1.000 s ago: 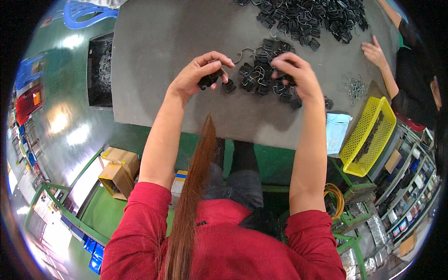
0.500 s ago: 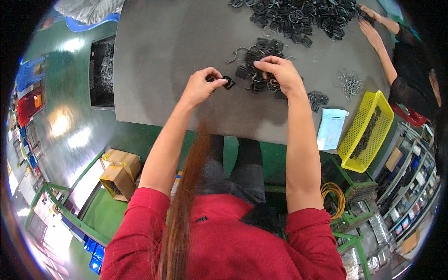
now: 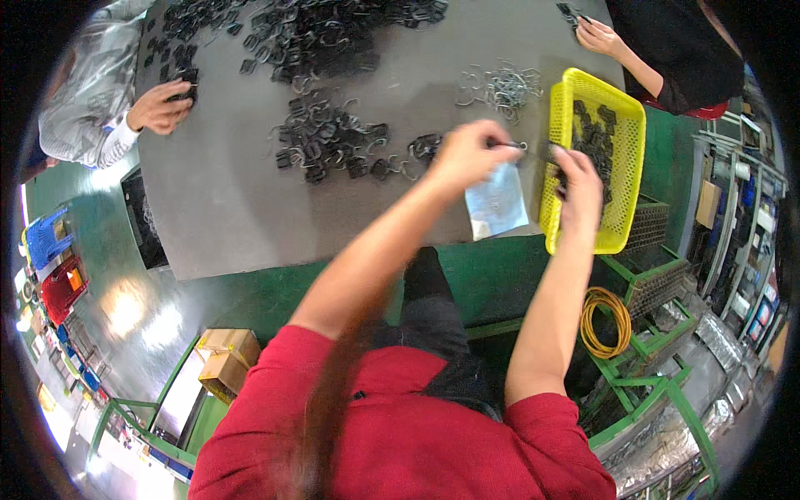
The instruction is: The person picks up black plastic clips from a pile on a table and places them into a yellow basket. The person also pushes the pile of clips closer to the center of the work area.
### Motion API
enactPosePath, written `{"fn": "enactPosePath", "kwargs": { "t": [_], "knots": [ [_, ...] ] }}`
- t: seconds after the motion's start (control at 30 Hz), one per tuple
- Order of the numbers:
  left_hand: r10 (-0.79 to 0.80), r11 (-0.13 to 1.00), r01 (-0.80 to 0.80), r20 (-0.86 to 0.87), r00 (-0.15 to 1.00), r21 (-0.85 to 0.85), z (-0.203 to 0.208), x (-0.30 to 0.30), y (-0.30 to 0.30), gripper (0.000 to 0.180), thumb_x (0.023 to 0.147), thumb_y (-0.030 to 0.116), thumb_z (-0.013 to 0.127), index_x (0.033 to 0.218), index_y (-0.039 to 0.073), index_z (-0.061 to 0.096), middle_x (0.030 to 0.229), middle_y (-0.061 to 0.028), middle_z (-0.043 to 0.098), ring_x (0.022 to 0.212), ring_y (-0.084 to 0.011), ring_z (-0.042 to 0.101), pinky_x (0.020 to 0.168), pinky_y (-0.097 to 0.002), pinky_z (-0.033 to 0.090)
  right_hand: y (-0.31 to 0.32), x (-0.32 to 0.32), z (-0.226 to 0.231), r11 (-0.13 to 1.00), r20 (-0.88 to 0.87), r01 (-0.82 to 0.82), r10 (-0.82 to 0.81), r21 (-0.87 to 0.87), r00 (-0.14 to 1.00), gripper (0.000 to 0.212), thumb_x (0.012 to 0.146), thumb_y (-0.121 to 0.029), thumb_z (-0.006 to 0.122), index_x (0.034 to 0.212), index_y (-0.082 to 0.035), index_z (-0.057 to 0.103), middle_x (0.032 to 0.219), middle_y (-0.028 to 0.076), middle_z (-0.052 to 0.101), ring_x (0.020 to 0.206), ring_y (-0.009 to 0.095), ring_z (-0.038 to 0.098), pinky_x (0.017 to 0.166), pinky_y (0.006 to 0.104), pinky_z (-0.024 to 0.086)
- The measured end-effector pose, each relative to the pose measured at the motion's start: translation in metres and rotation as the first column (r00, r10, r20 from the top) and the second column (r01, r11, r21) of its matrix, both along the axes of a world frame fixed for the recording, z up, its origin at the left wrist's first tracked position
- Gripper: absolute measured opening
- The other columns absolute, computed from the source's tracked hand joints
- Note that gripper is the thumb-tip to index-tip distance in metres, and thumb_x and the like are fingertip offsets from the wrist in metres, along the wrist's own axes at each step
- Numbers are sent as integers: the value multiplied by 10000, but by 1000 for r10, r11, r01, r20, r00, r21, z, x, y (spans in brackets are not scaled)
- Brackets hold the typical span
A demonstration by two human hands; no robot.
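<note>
My left hand (image 3: 475,157) is closed in a pinch over the blue cloth pouch (image 3: 497,202). From its fingertips sticks a small dark piece with a light metal end (image 3: 520,146); blur hides its exact shape. My right hand (image 3: 581,193) is at the left rim of the yellow perforated basket (image 3: 631,179), fingers curled round a small black piece (image 3: 560,179), partly hidden by the fingers. Inside the basket lie many black pieces (image 3: 593,133). To the left of my hands a small heap of black buckle-like pieces with metal hooks (image 3: 325,137) lies on the grey table (image 3: 225,200).
A larger heap of the black pieces (image 3: 317,42) covers the table's far side. Loose metal hooks (image 3: 504,90) lie beyond my left hand. Two co-workers' hands, at far left (image 3: 160,108) and far right (image 3: 602,37), hold black pieces. A coiled orange hose (image 3: 606,323) hangs below the basket.
The view has swung right. Both my hands have left the small heap and moved right to the pouch and basket. A co-worker's hand now shows at the left.
</note>
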State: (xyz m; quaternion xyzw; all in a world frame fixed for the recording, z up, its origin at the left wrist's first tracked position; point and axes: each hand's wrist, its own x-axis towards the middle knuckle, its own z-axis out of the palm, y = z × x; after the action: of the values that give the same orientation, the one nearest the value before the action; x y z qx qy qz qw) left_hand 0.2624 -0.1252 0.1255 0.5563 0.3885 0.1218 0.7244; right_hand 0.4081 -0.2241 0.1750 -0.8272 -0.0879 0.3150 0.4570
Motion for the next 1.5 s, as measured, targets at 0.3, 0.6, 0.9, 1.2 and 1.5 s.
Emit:
{"fn": "enactPosePath", "kwargs": {
  "t": [0.3,0.6,0.9,1.2,1.5],
  "knots": [
    [144,781,-98,-25,989,616,6,84,-50,453,714,219,710,1118,70,570,1213,-166,497,1172,-332,418,1013,-419,324,-62,115,-41,948,832,-39,296,-315,470,425,784,-310,680,1074,-14,586,1068,174,581,1021,327,517,895,403,401],
    [314,733,136,-508,802,667,-63,-73,-3,272,753,133,690,996,56,594,963,-80,609,911,-211,553,787,-331,455,53,-52,-116,613,625,-678,727,-405,284,204,729,-86,657,929,-67,623,881,105,617,866,257,582,739,386,474],
    [434,895,-398,-193,880,200,-77,-117,52,188,806,146,659,927,4,630,764,-44,643,703,-96,582,639,-243,471,78,-28,-113,770,-276,-629,631,107,725,274,771,-114,688,1011,-21,594,797,47,647,675,124,625,590,242,469],
    [351,791,-29,-414,840,611,-62,-158,75,187,813,153,619,979,88,673,891,-102,678,822,-205,654,741,-301,494,89,-60,-122,752,-332,-648,645,121,688,229,779,-253,687,822,-36,629,714,22,601,699,134,588,584,238,448],
    [384,923,-385,-33,923,-21,-54,-199,88,256,901,223,554,1082,62,637,833,31,586,734,-71,528,693,-220,443,119,-92,-115,368,182,-871,928,-325,324,227,758,-218,690,911,-67,616,797,44,598,742,156,597,603,299,476]
  ]
}}
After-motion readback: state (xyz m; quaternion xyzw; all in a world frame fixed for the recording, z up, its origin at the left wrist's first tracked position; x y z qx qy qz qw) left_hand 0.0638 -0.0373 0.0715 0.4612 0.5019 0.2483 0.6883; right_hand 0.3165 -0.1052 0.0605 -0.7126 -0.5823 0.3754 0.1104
